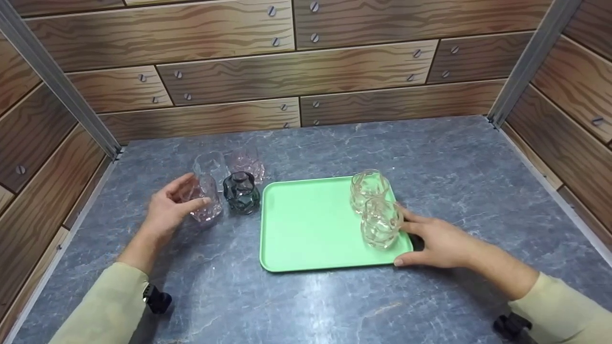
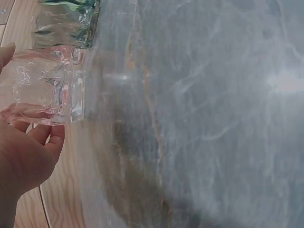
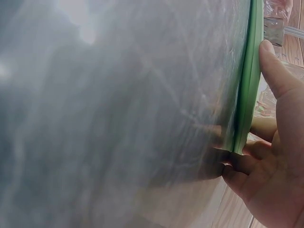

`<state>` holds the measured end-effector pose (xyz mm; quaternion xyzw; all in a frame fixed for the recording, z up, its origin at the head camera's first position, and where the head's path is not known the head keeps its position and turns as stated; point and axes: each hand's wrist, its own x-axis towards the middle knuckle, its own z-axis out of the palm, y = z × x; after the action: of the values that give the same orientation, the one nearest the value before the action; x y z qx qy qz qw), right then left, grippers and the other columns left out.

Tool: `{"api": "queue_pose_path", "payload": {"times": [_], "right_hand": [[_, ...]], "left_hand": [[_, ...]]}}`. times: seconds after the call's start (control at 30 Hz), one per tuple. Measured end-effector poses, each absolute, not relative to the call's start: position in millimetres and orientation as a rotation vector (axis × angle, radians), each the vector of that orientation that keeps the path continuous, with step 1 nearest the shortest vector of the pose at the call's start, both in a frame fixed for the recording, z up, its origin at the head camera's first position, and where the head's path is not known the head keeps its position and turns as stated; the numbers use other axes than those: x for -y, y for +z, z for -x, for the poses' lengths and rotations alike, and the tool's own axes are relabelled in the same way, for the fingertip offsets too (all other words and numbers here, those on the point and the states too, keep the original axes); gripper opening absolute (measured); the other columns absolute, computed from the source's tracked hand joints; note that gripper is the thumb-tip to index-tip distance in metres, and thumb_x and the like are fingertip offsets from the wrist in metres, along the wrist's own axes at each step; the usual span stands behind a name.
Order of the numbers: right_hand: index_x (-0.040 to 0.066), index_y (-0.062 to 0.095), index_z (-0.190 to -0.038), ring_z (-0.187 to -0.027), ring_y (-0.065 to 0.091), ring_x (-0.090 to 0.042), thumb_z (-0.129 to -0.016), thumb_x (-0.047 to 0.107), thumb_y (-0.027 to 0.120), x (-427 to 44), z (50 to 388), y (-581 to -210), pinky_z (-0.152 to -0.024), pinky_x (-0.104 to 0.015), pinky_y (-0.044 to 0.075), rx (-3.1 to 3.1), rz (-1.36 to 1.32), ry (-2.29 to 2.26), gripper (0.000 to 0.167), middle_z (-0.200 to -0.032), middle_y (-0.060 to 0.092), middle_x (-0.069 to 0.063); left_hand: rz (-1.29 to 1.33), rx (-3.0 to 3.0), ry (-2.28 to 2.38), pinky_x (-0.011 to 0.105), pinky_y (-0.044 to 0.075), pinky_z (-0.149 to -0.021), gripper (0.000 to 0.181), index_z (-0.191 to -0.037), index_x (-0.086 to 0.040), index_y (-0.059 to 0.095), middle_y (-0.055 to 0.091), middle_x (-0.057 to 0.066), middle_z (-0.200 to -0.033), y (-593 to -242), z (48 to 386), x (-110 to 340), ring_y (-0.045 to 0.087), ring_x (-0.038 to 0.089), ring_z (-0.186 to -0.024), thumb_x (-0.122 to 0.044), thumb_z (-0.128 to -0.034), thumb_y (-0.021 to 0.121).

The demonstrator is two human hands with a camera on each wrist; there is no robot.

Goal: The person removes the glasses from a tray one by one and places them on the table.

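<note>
Gripping a pinkish tumbler (image 1: 208, 213) at the left on the table (image 1: 267, 310) with the left grip (image 1: 165, 209), thumb on the near side, fingers curled around the far. Best to pinch lightly and stay upright; hard to tell whether fully resting. Close behind, a colourless tumbler (image 1: 210, 165); rightward, a lilac tumbler (image 1: 247, 165) and a smoky dark glass (image 1: 242, 193): any lift best straight up, to avoid clinking. Next, a green tray (image 1: 311, 229), bearing a rear clear tumbler (image 1: 369, 185) and a front clear tumbler (image 1: 380, 229) towards the right edge. Holding the tray's near right corner with the right grip (image 1: 437, 242); wise to steady without tilting or nudging glass.
</note>
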<state>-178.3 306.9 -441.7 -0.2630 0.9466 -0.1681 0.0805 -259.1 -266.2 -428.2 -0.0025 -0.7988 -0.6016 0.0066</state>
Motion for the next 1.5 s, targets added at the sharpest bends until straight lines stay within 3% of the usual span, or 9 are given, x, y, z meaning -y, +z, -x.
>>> {"api": "queue_pose_path", "payload": {"times": [0.23, 0.73, 1.13, 1.37, 1.5], "right_hand": [[-0.002, 0.058, -0.149, -0.139, 0.049, -0.053, -0.085, 0.077, 0.070, -306, 179, -441, -0.111, -0.066, 0.044, -2.824, 0.785, -0.495, 0.103, -0.170, 0.028, -0.023], [0.000, 0.057, -0.151, -0.139, 0.050, -0.052, -0.086, 0.076, 0.072, -306, 180, -439, -0.110, -0.065, 0.046, -2.821, 0.800, -0.505, 0.100, -0.168, 0.031, -0.025], [0.000, 0.059, -0.149, -0.140, 0.048, -0.054, -0.084, 0.078, 0.071, -305, 179, -443, -0.112, -0.067, 0.043, -2.824, 0.768, -0.511, 0.102, -0.170, 0.026, -0.023], [0.000, 0.059, -0.148, -0.140, 0.048, -0.053, -0.084, 0.078, 0.071, -306, 179, -443, -0.112, -0.066, 0.043, -2.821, 0.764, -0.509, 0.102, -0.171, 0.026, -0.021], [-0.001, 0.058, -0.149, -0.140, 0.048, -0.052, -0.084, 0.078, 0.070, -306, 180, -442, -0.112, -0.066, 0.043, -2.818, 0.773, -0.505, 0.102, -0.171, 0.026, -0.022]], "left_hand": [[0.007, 2.487, -1.920, 0.037, 0.036, -0.123, 0.087, -0.163, -0.004, 0.039, 0.045, 0.015, -0.164, -435, 259, 264, 0.044, 0.030, -0.150, -0.008, -0.0893, 0.087], [-0.036, 2.427, -1.935, 0.034, 0.035, -0.124, 0.082, -0.160, -0.001, 0.042, 0.046, 0.016, -0.162, -441, 261, 264, 0.043, 0.028, -0.151, 0.000, -0.0894, 0.083], [0.052, 2.501, -1.944, 0.040, 0.030, -0.126, 0.089, -0.165, -0.003, 0.032, 0.037, 0.017, -0.168, -441, 259, 270, 0.035, 0.030, -0.155, -0.003, -0.0922, 0.082], [0.100, 2.633, -1.803, 0.045, 0.036, -0.123, 0.105, -0.170, -0.006, 0.017, 0.029, 0.023, -0.170, -437, 256, 271, 0.034, 0.038, -0.154, -0.013, -0.0915, 0.086], [0.110, 2.663, -1.731, 0.049, 0.030, -0.126, 0.111, -0.171, -0.009, 0.013, 0.023, 0.028, -0.171, -427, 249, 271, 0.029, 0.043, -0.156, -0.020, -0.0899, 0.088]]}}
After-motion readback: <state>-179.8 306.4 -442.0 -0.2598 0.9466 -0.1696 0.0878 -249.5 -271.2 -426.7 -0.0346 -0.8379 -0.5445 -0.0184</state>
